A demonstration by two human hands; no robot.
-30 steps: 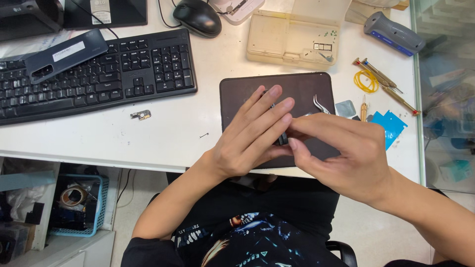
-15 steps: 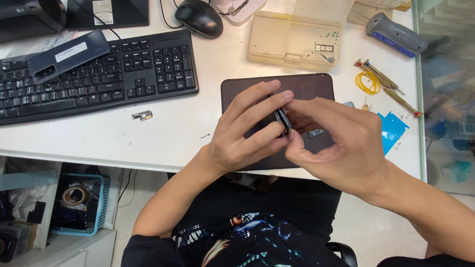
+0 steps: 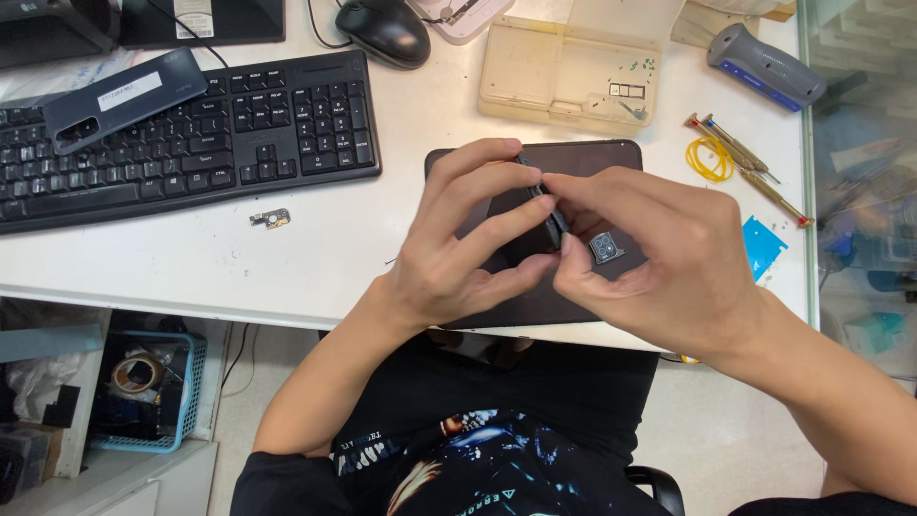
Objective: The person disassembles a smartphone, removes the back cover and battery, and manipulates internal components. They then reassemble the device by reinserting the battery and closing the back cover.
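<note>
My left hand (image 3: 458, 239) and my right hand (image 3: 659, 258) meet over a dark mat (image 3: 592, 158) on the white desk. Together they grip a thin dark phone (image 3: 546, 205), held on its edge so only its narrow side shows between the fingertips. My left fingers wrap its left face; my right thumb and forefinger pinch its near end. A small square camera part (image 3: 606, 247) lies on the mat just beside my right forefinger. Much of the phone is hidden by the fingers.
A black keyboard (image 3: 191, 134) with a dark phone back cover (image 3: 119, 96) lies at left, a mouse (image 3: 387, 29) behind. A clear parts box (image 3: 564, 72), grey tool (image 3: 764, 67), screwdrivers (image 3: 745, 162), yellow band (image 3: 709, 158), blue film (image 3: 762, 247) and small metal part (image 3: 270, 219) surround the mat.
Both hands have lifted the phone from nearly flat onto its edge and shifted slightly up the mat. The small camera part beside my right hand has come into view.
</note>
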